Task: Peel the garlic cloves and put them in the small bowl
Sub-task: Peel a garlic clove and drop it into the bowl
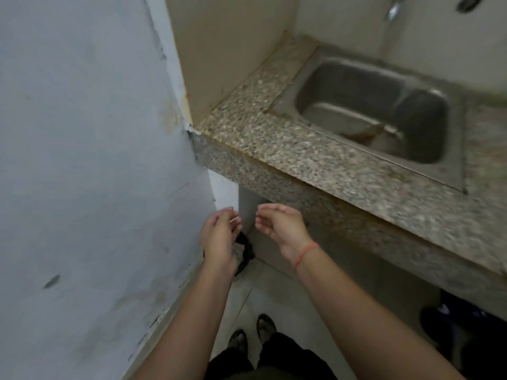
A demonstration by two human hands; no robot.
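No garlic clove and no small bowl is in view. Both of my hands hang low in front of the counter's edge, near the corner by the wall. My left hand (219, 237) has its fingers bunched at the thumb, and a thin pale sliver (234, 220), which looks like garlic skin, sits at the fingertips. My right hand (279, 226), with a red thread on its wrist, is a little to the right, fingers loosely curled and holding nothing. Below the left hand lies a dark object (247, 252) on the floor, partly hidden by it.
A speckled stone counter (274, 149) runs from the corner to the right, with a steel sink (370, 116) set in it and a tap (393, 8) above. A pale wall (96, 160) stands close on the left. My feet (252, 335) stand on a tiled floor.
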